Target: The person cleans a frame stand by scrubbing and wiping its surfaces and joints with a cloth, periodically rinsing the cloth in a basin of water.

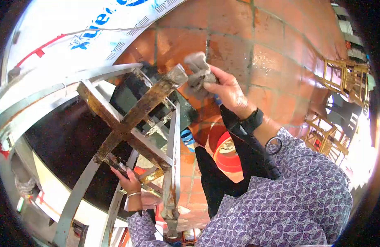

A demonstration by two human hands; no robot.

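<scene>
My right hand (227,89) is closed on a crumpled grey rag (197,74), held in the air beside the end of a brown bar. The bar belongs to a worn frame (123,127) with crossed bars, stained brown and with patchy whitish-grey paint, perhaps an upturned stool or table. My left hand (129,181) grips a lower bar of this frame from the near side; its fingertips are partly hidden. A small gap seems to lie between the rag and the bar end, though blur makes this hard to judge.
A red bucket (227,154) with a pale cloth inside stands between my legs on the wet tiled floor (272,61). A white sheet with blue print (95,24) is at upper left. Wooden chairs (342,80) stand at right. A blue sandal (187,139) shows beside the frame.
</scene>
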